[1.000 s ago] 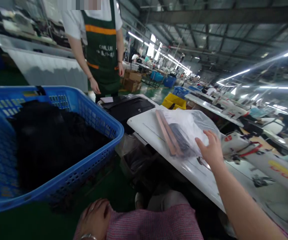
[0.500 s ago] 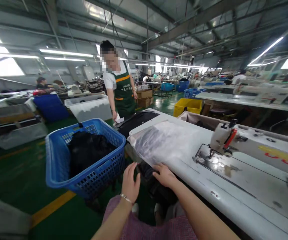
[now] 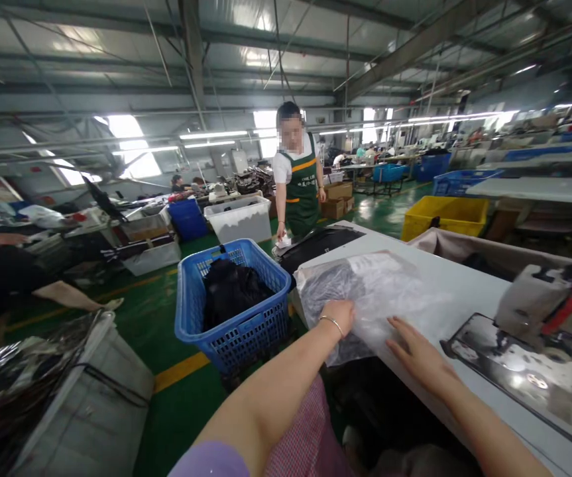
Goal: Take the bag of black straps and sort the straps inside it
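A clear plastic bag (image 3: 365, 291) with dark pieces inside lies on the near corner of a white sewing table (image 3: 455, 291). My left hand (image 3: 339, 314), with a thin bracelet on the wrist, grips the bag's near left edge. My right hand (image 3: 417, 354) lies flat on the bag's near right edge, fingers spread. A blue basket (image 3: 226, 301) full of black fabric stands on the floor just left of the table.
A sewing machine (image 3: 554, 305) sits on the table to the right. A person in a green apron (image 3: 299, 182) stands beyond the table. A white and a blue bin (image 3: 240, 218), a yellow crate (image 3: 445, 215), more tables and a silver-covered cart (image 3: 42, 391) are around.
The view has swung left and up. Both my hands rose from below the table edge onto the plastic bag; the left hand now grips it.
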Tool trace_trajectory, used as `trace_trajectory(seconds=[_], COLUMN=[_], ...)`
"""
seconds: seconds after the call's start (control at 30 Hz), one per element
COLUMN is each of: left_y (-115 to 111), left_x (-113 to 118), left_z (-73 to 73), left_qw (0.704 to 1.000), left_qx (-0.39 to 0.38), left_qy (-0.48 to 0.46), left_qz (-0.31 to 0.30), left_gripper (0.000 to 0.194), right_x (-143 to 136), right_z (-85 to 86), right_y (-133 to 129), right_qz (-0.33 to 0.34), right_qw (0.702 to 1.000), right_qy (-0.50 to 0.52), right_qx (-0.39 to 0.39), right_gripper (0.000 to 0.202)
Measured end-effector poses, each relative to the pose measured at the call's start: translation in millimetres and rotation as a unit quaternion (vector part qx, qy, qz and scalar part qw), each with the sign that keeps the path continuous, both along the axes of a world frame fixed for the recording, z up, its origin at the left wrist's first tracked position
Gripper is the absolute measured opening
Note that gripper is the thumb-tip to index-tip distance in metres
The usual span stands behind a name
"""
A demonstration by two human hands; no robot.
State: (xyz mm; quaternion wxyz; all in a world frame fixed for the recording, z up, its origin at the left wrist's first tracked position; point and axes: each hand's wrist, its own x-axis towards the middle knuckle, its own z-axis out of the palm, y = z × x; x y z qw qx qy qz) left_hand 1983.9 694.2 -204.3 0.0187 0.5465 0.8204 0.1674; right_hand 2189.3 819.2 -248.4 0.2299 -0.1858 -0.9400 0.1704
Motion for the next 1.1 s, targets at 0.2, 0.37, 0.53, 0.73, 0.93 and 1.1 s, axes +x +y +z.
trace_trajectory(seconds=[0.2, 0.37, 0.53, 0.73, 0.93, 1.1], left_y=[-22, -32, -36, -33, -39, -41], left_x=[4, -15, -79, -106, -102, -122], left_z=[-23.4, -13.2, 54.7, 119.1, 117.2, 105.9], left_qw=[0.999, 0.994, 0.973, 0.96, 0.964, 0.975], left_qx=[0.025, 0.078, 0.176, 0.267, 0.263, 0.221], left_qy=[-0.02, -0.081, -0.124, -0.081, -0.033, 0.012], left_qz=[-0.033, 0.019, 0.086, 0.017, 0.006, 0.015], left_gripper=[0.063, 0.023, 0.037, 0.024, 0.023, 0.025], right_x=[-9, -10, -3, -58, -154, -158], right_z=[-29.4, -28.2, -7.8, 72.5, 95.7, 88.0], right_y=[-14, -12, -3, -26, -39, -9], right_qz=[-0.052, -0.057, -0.031, -0.024, -0.015, -0.113], right_qw=[0.989, 0.99, 0.993, 0.998, 0.982, 0.976], right_qy=[-0.088, -0.075, -0.102, -0.016, -0.121, -0.16], right_qx=[0.103, 0.103, 0.048, 0.053, 0.147, 0.096], right_gripper=[0.064, 0.05, 0.041, 0.036, 0.074, 0.028])
